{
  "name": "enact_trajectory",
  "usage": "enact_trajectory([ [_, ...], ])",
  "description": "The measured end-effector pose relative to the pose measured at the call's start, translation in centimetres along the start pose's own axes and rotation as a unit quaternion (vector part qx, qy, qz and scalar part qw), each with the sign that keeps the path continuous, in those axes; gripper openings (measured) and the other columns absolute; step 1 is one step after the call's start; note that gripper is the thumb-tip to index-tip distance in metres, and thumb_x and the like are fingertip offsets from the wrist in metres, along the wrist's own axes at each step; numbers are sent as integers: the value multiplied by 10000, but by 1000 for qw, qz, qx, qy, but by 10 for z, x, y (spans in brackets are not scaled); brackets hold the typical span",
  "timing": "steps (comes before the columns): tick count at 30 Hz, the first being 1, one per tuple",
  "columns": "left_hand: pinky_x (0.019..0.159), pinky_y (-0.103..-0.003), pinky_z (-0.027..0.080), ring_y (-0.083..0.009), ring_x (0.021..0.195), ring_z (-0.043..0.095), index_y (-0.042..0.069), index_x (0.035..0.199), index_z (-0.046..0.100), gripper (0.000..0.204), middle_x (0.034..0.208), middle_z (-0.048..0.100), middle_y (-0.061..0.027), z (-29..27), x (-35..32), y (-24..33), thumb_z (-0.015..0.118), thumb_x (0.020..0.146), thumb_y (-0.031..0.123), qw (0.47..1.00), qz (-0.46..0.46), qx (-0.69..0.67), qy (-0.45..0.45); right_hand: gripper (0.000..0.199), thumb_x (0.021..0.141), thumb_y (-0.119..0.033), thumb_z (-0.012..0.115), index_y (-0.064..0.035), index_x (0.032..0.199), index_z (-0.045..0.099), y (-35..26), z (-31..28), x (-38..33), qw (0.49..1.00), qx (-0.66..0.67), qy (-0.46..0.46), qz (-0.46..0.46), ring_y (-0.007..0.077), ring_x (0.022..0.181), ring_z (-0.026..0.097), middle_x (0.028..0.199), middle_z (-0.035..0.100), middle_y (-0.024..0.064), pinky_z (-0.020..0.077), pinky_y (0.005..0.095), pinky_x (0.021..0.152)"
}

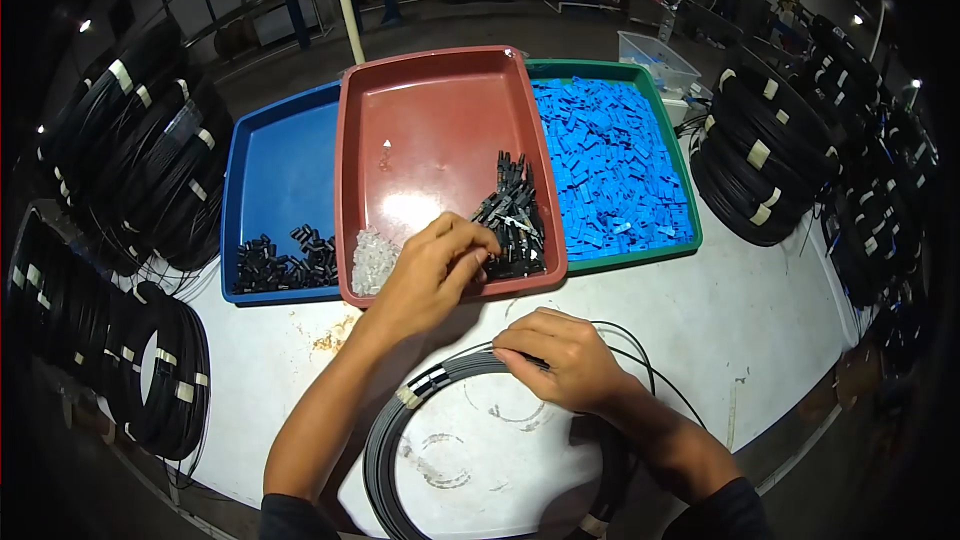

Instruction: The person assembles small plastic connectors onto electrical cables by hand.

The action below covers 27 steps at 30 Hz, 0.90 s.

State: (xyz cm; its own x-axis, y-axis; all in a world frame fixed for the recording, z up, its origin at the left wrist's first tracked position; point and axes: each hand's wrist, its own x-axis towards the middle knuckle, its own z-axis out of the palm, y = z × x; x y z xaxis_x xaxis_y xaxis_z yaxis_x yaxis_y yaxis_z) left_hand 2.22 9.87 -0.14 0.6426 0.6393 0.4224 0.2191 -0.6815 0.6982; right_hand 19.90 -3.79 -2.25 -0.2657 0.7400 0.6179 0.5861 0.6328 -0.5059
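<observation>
My left hand (440, 265) is over the near edge of the red tray (430, 130), its fingers curled together beside a heap of slim black connector parts (515, 215). Whatever lies between those fingertips is too hidden to name. Small clear plastic pieces (374, 262) are piled in the same tray, left of that hand. Lower and to the right, my right hand (560, 355) is closed round the top of a coil of black cable (385, 440), which lies on the white table. Loose cable ends (665, 380) curve out to the right of it.
A blue tray (285, 150) with short black cylindrical parts (285, 262) stands at left. At right, a green tray (690, 225) holds many flat blue pieces (610, 170). Taped black cable coils are stacked left (165, 380) and right (765, 155). Behind stands a clear bin (655, 62).
</observation>
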Motion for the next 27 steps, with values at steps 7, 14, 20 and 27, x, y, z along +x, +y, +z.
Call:
enact_trajectory([
  [7,723,-281,541,-147,834,679,-5,1057,721,230,983,642,-63,-9,-42,28,795,845,48,996,-23,-80,-12,99,836,-54,763,-12,915,721,-3,3,0,1000,-4,11,0,287,799,688,865,699,107,560,380,710],
  [14,716,-272,532,-139,808,653,-25,989,632,103,961,628,-75,-3,-69,24,663,973,72,993,-26,-114,-33,89,834,-54,764,-27,907,720,-11,1,0,999,9,10,32,289,765,689,841,693,113,554,376,691],
  [20,772,-249,499,-86,876,597,4,1121,564,183,1017,577,-33,4,-69,29,659,983,76,986,-39,-158,-34,96,835,-49,761,-16,912,716,-11,-1,0,1000,10,5,20,294,755,682,848,696,118,548,382,685],
  [27,787,-229,465,-61,851,533,54,1279,449,405,1029,552,-31,9,-70,24,681,949,17,951,-71,-301,0,113,829,-43,763,-3,923,715,-9,0,1,999,4,-10,-43,290,771,679,867,704,116,546,383,708],
])
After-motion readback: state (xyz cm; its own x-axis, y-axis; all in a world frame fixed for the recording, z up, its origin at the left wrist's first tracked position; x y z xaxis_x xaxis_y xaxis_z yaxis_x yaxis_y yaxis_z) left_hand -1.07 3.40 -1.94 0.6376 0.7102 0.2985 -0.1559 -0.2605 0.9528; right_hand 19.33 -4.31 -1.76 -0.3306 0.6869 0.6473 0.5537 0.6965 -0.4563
